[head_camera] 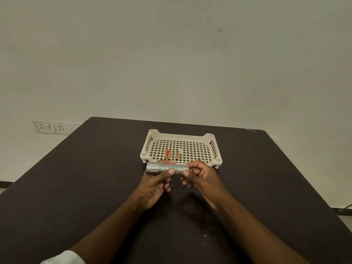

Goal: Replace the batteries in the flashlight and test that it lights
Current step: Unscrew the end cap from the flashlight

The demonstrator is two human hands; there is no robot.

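Head view: the flashlight [167, 169] is held level above the dark table [80, 178], just in front of the near rim of the white perforated tray [209, 137], which sits toward the table's far edge. The left hand [157, 184] grips the barrel near the head, thumb across the top and fingers curled beneath. The right hand [200, 178] pinches the tail end [185, 169] between thumb and fingertips.

The step in hand looks like the opening one: getting the tail cap off to reach the cells, though from this single moment a closing twist cannot be ruled out. No light shows from the head, which points toward the table's left edge. The next move likely calls for the left hand to brace the barrel firmly while the right turns the cap along its threads, keeping the body level so nothing drops out once the cap comes free.

The flashlight is a short silver metal tube, with a wider, fluted head and a knurled band on the body; the tail is narrower. Three small orange batteries [168, 154] lie in the tray near its front left corner, two touching and one a little apart; whether they are fresh or spent cannot be told

A wall socket plate [51, 127] shows beyond the table's far left corner
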